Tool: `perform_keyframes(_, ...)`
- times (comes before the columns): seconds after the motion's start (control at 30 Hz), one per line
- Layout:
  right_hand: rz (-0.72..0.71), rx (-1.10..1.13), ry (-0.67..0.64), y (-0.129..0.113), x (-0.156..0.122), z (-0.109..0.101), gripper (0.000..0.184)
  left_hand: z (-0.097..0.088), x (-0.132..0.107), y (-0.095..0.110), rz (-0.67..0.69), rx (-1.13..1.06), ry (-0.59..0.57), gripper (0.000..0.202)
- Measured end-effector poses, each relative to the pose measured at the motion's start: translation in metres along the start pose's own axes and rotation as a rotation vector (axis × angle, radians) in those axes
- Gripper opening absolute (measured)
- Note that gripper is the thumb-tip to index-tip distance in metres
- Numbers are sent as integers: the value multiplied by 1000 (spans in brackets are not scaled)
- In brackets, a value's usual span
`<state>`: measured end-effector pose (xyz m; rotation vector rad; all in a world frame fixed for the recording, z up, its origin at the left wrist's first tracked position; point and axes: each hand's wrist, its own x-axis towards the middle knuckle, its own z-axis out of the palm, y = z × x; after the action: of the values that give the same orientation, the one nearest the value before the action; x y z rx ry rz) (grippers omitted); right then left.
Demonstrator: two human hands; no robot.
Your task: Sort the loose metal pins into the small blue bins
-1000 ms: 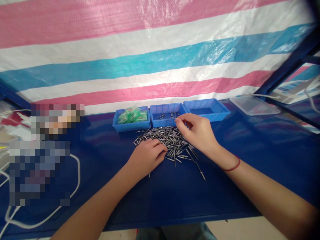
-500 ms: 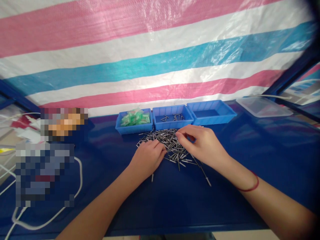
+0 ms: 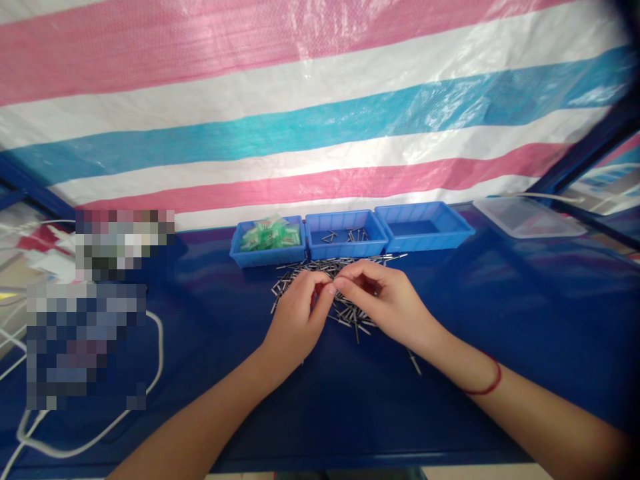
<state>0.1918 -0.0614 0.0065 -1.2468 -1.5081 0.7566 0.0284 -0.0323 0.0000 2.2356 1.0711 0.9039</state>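
Note:
A pile of silver blind rivets point(image 3: 353, 315) lies on the blue table, partly covered by my hands. Above it my left hand point(image 3: 296, 312) is closed in a pinch, thumb against fingers. My right hand point(image 3: 395, 303) pinches too, and its fingertips meet those of the left over the middle of the pile. Whatever sits between the fingertips is too small and hidden to make out. One stray rivet point(image 3: 415, 363) rests apart, below my right wrist.
Behind the pile stand three blue bins: the left bin point(image 3: 267, 259) holds green-and-clear packets point(image 3: 271, 235), the middle bin point(image 3: 345, 251) several rivets, the right bin point(image 3: 430, 237) shows a bare floor. A clear plastic lid point(image 3: 530, 219) lies far right. A white cable point(image 3: 161, 347) loops at left.
My right hand has moved left and my left hand has turned and lifted slightly, so their fingertips now meet above the pile. Before, the hands were apart.

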Motion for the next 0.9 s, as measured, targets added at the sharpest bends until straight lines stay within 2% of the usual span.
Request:
perform_keyframes(0.23, -159, -131, -41, -4, -1, -4, 15, 1, 2, -3, 68, -7, -72, 18)
perform_keyframes(0.33, -207, -150, -72, -5, 0, -7, 17, 0, 3, -4, 51, -8, -51, 17)
perform_keyframes(0.53, -217, -208, -43, -2, 3, -10, 16, -8, 5, -3, 28, 0, 24, 12)
perform_keyframes(0.67, -258, -273, -93, -2, 4, -11, 19, -11, 6, -2, 3, 16, 17, 16)
perform_keyframes(0.8, -317, -429, 22, 0, 13, -17, 21, -10, 5, -4, -25, 41, 11, 17)
perform_keyframes(0.9, -360, -612, 131, 6, 34, -22, 24, -9, 5, -7, -9, 68, 13, 17)
